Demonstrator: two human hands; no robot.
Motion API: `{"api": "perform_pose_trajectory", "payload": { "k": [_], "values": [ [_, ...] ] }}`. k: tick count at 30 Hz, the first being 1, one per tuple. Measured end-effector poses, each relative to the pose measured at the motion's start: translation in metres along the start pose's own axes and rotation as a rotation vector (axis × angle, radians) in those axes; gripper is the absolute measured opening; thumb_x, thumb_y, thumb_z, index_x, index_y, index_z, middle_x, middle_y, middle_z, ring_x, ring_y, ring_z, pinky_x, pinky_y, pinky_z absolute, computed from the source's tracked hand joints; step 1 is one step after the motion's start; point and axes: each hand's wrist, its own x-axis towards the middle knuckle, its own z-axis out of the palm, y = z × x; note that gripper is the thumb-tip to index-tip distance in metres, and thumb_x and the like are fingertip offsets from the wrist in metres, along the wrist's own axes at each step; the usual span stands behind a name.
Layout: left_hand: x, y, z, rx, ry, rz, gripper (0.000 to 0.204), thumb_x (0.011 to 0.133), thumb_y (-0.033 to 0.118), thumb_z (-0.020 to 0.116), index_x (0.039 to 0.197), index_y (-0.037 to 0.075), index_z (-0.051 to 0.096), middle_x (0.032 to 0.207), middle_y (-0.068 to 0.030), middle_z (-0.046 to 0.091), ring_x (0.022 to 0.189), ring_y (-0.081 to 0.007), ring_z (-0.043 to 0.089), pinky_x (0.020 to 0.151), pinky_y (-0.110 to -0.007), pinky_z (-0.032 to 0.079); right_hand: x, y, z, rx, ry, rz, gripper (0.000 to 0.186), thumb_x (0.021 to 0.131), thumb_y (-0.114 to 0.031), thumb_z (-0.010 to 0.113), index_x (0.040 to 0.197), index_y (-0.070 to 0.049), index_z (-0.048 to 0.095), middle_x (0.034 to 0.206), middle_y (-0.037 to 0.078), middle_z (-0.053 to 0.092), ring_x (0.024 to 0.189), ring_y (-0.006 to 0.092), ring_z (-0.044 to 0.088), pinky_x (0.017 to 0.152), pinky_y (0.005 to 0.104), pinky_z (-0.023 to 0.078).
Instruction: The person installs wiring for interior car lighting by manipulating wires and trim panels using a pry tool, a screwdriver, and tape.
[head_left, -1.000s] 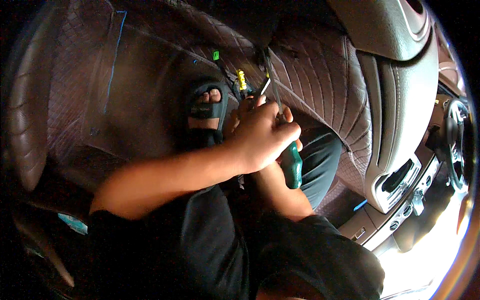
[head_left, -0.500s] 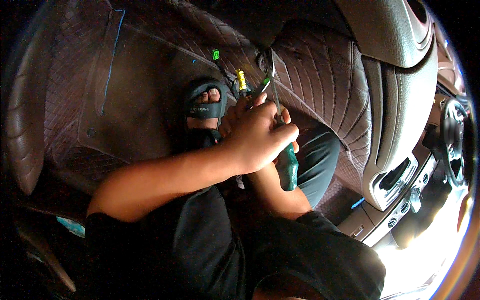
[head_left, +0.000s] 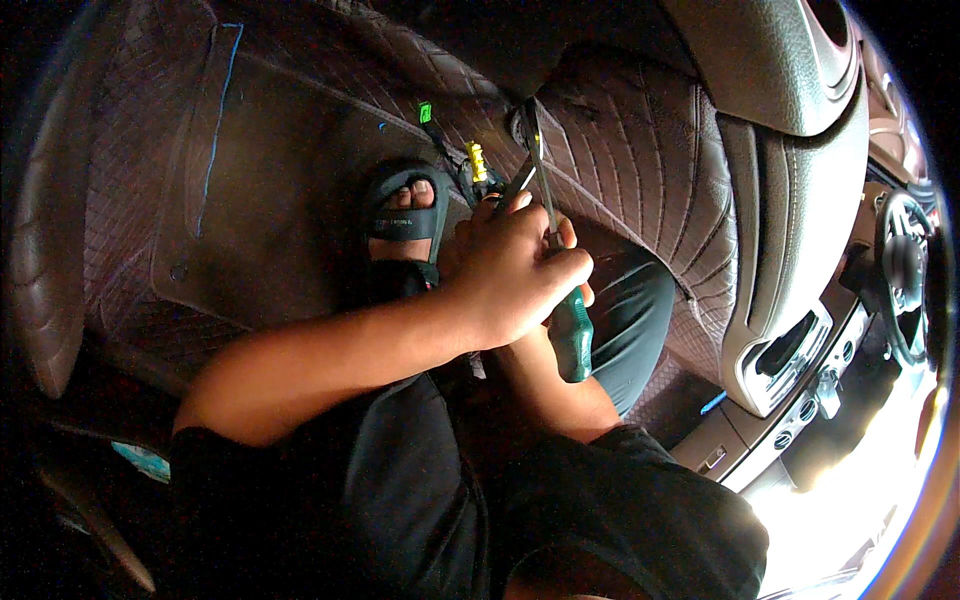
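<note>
My left hand (head_left: 515,270) is closed around a screwdriver-like tool with a green handle (head_left: 571,345). Its long metal shaft (head_left: 545,185) points up and away, toward the quilted seat base. A second slim metal blade (head_left: 522,178) with a dark grip slants in and meets that shaft near its far end. My right hand (head_left: 460,242) lies beneath the left, mostly covered by it. Its visible fingers are curled, and what they hold is hidden. Just beyond the hands, a yellow connector (head_left: 475,160) sits on dark wiring, with a small green tag (head_left: 425,113) farther off.
Around me is a car interior with a brown quilted floor mat (head_left: 270,150). Padded trim (head_left: 640,140) rises on the right, beside a console (head_left: 770,260) and steering wheel (head_left: 903,280). My sandalled foot (head_left: 405,222) stands left of my hands.
The slanting blade's tip has shifted up along the shaft. A green bit that showed at its tip is out of sight. The view has shifted slightly; my left hand keeps its grip.
</note>
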Motion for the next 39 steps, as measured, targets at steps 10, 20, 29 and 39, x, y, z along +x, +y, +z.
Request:
{"api": "perform_pose_trajectory", "payload": {
  "k": [10, 20, 29, 39],
  "values": [
    [-0.002, 0.002, 0.000, -0.250, -0.040, -0.068, 0.022, 0.090, 0.020, 0.061, 0.095, 0.001, 0.051, 0.076, -0.0134, 0.072, 0.077, -0.0188, 0.071, 0.082, -0.034, 0.051, -0.008, -0.021, 0.001, 0.011, 0.017, 0.037, 0.057, 0.095, -0.059, 0.055, 0.114, -0.007, 0.064, 0.094, 0.008, 0.067, 0.087, 0.0204, 0.063, 0.078, 0.0358, 0.053],
    [0.001, -0.003, 0.006, -0.193, 0.004, -0.056, 0.017, 0.091, 0.019, 0.061, 0.092, 0.003, 0.054, 0.074, -0.0083, 0.065, 0.065, -0.0151, 0.064, 0.061, -0.029, 0.051, -0.057, -0.103, 0.019, 0.032, 0.024, 0.223, 0.059, 0.095, -0.061, 0.054, 0.109, -0.006, 0.067, 0.091, 0.009, 0.069, 0.084, 0.0218, 0.065, 0.077, 0.0365, 0.054],
    [-0.006, 0.044, 0.016, -0.397, 0.070, -0.159, 0.016, 0.088, 0.020, 0.059, 0.096, 0.006, 0.060, 0.077, -0.0070, 0.064, 0.068, -0.0182, 0.063, 0.067, -0.031, 0.052, -0.059, -0.119, 0.028, 0.284, -0.103, 0.374, 0.053, 0.097, -0.063, 0.048, 0.089, -0.012, 0.059, 0.071, 0.007, 0.061, 0.058, 0.0203, 0.060, 0.052, 0.0340, 0.052],
    [-0.010, 0.038, 0.009, -0.470, 0.036, -0.147, 0.020, 0.093, 0.019, 0.055, 0.082, 0.003, 0.061, 0.074, -0.0084, 0.068, 0.064, -0.0129, 0.065, 0.056, -0.026, 0.051, -0.041, -0.053, -0.042, 0.414, -0.342, 0.361, 0.035, 0.100, -0.046, 0.053, 0.111, -0.013, 0.060, 0.101, 0.009, 0.068, 0.093, 0.0229, 0.068, 0.077, 0.0412, 0.059]
  ]
}}
